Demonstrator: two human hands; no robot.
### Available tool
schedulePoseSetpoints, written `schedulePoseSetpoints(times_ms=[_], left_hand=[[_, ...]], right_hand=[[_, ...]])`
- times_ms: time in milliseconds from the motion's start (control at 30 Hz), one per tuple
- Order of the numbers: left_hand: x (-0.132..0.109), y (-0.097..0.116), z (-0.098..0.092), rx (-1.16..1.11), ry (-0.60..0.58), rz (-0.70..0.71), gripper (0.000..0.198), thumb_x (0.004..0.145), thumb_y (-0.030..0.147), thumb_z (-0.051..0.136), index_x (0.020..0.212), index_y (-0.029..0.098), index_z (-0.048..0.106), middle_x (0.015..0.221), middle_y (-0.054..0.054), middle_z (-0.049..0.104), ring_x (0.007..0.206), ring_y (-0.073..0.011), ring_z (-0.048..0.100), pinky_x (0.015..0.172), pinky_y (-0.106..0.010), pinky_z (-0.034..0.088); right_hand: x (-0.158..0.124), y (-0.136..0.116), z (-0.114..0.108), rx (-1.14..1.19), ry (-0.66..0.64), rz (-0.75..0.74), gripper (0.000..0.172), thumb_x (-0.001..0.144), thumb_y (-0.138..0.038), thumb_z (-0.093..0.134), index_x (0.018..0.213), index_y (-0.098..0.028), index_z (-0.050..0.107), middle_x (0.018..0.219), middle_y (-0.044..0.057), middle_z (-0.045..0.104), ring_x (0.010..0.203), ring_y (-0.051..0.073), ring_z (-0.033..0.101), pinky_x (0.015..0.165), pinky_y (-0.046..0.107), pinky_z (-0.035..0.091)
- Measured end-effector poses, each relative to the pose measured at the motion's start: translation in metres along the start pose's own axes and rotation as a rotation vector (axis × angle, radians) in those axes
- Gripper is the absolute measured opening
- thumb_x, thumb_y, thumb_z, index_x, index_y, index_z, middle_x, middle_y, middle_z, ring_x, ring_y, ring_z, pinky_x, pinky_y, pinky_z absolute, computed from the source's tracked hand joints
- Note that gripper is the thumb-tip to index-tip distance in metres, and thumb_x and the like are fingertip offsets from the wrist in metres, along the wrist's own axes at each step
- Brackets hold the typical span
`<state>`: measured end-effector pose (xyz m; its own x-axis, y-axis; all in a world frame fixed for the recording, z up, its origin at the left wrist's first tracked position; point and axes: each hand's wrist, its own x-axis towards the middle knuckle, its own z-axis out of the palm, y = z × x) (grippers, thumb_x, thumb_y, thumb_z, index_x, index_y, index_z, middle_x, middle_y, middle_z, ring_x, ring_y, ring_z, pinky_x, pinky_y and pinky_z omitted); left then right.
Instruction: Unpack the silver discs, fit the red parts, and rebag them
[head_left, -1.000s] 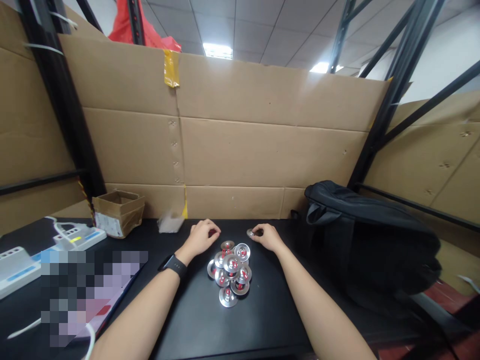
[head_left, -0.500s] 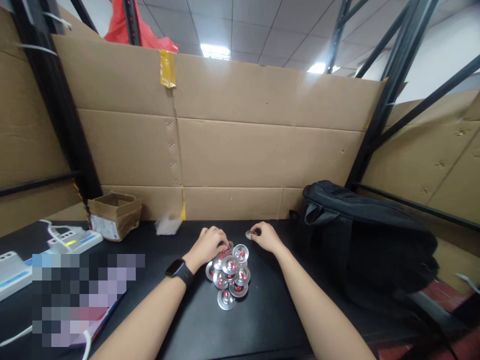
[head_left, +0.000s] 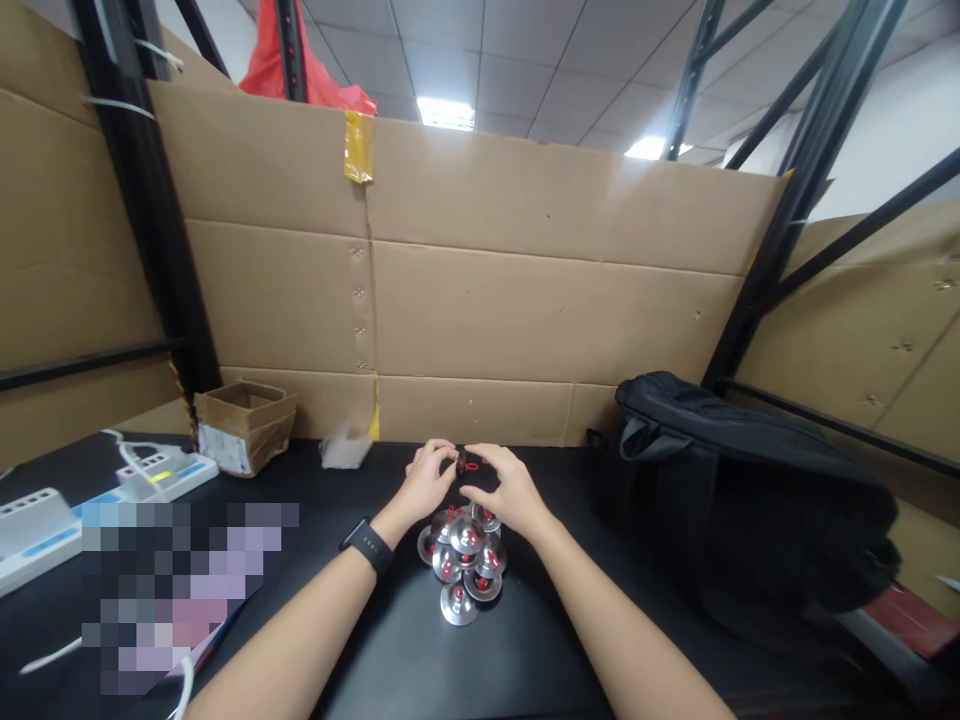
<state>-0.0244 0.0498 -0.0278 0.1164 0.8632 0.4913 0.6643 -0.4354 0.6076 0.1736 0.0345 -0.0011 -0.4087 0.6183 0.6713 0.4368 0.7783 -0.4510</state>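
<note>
Several silver finger cymbals (head_left: 458, 604) with red cord loops lie heaped on the black tabletop in front of me. Just beyond the heap, my left hand (head_left: 429, 480) is closed on one finger cymbal (head_left: 461, 464), held edge-on so it looks dark, with its red loop sticking out to the right. My right hand (head_left: 507, 488) curves close to that loop, its thumb and fingers spread apart with nothing seen between them. The hand partly covers the upper right of the heap. A black watch (head_left: 367, 546) is on my left wrist.
A black bag (head_left: 742, 490) stands on the right. To the left are an open cardboard box (head_left: 247, 430), a clear plastic bag (head_left: 346, 449) and white power strips (head_left: 169, 488). A blurred-out patch (head_left: 187, 600) covers something at the front left. A cardboard wall (head_left: 480, 300) closes off the back.
My left hand has risen from the heap and now holds a cymbal. My right hand, which pinched a cymbal off to the right, has come in beside it and opened. The view shifted slightly.
</note>
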Motion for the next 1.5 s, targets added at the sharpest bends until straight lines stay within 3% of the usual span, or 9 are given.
schedulePoseSetpoints(times_ms=[167,367,500,667,900,1100,1233,1333,1500], left_hand=[[-0.002,0.009,0.001,-0.064,0.005,0.033,0.016,0.092,0.028,0.054,0.100,0.026,0.068,0.124,-0.005,0.059,0.118,-0.0234,0.053,0.101,-0.041,0.042],[-0.002,0.013,-0.003,0.032,0.002,-0.017,0.018,0.094,0.034,0.052,0.099,0.029,0.069,0.128,-0.003,0.057,0.123,-0.0262,0.049,0.102,-0.047,0.039],[0.003,-0.003,-0.015,0.183,0.101,-0.088,0.023,0.095,0.041,0.051,0.098,0.029,0.070,0.126,-0.005,0.058,0.120,-0.0280,0.050,0.097,-0.048,0.040],[0.008,-0.041,-0.034,0.359,0.193,-0.260,0.024,0.092,0.041,0.055,0.093,0.028,0.075,0.119,-0.008,0.062,0.116,-0.0312,0.052,0.096,-0.050,0.039],[0.007,-0.062,-0.036,0.343,0.020,-0.349,0.023,0.085,0.047,0.061,0.089,0.031,0.079,0.117,-0.006,0.070,0.113,-0.0309,0.057,0.091,-0.044,0.042],[0.007,-0.056,-0.034,0.346,0.007,-0.337,0.027,0.084,0.049,0.059,0.088,0.030,0.078,0.116,-0.006,0.071,0.112,-0.0326,0.056,0.090,-0.045,0.042],[0.007,-0.053,-0.033,0.347,0.059,-0.315,0.025,0.085,0.043,0.057,0.097,0.030,0.074,0.117,-0.008,0.066,0.115,-0.0343,0.052,0.092,-0.049,0.041],[0.008,-0.048,-0.032,0.349,0.094,-0.283,0.022,0.085,0.034,0.057,0.099,0.028,0.073,0.117,-0.009,0.063,0.115,-0.0330,0.052,0.093,-0.050,0.040],[0.006,-0.033,-0.032,0.328,0.114,-0.184,0.019,0.085,0.028,0.057,0.097,0.028,0.071,0.115,-0.007,0.062,0.113,-0.0298,0.052,0.094,-0.046,0.039]], right_hand=[[-0.001,-0.001,0.008,-0.023,0.033,0.057,0.054,0.076,-0.028,0.076,0.127,-0.029,0.061,0.120,0.005,0.068,0.103,0.022,0.062,0.093,0.039,0.050],[-0.001,-0.004,0.004,-0.037,0.065,0.084,0.054,0.068,-0.022,0.075,0.121,-0.026,0.063,0.107,0.004,0.070,0.093,0.021,0.063,0.087,0.035,0.052],[-0.001,0.006,-0.001,-0.011,0.098,0.103,0.055,0.065,-0.022,0.075,0.119,-0.025,0.063,0.103,0.002,0.070,0.089,0.019,0.063,0.086,0.033,0.052],[-0.002,0.040,-0.019,-0.114,0.174,0.234,0.036,0.069,-0.021,0.070,0.105,-0.023,0.068,0.101,0.003,0.071,0.093,0.020,0.065,0.085,0.032,0.051],[-0.014,0.082,-0.032,-0.317,-0.070,0.466,0.028,0.072,-0.031,0.074,0.099,-0.027,0.077,0.103,0.006,0.073,0.093,0.023,0.067,0.081,0.032,0.050],[-0.018,0.094,-0.022,-0.331,-0.175,0.382,0.025,0.077,-0.030,0.072,0.102,-0.026,0.077,0.099,0.006,0.074,0.093,0.023,0.066,0.087,0.033,0.048],[-0.015,0.086,-0.022,-0.299,-0.163,0.316,0.025,0.076,-0.029,0.074,0.101,-0.028,0.077,0.101,0.005,0.073,0.096,0.024,0.064,0.091,0.039,0.047],[-0.010,0.071,-0.028,-0.144,-0.163,0.267,0.014,0.079,-0.033,0.073,0.090,-0.025,0.078,0.101,0.006,0.070,0.094,0.021,0.064,0.091,0.037,0.047],[-0.007,0.052,-0.038,0.013,-0.410,0.194,0.022,0.069,-0.045,0.083,0.071,-0.024,0.078,0.111,0.007,0.066,0.102,0.024,0.062,0.096,0.040,0.046]])
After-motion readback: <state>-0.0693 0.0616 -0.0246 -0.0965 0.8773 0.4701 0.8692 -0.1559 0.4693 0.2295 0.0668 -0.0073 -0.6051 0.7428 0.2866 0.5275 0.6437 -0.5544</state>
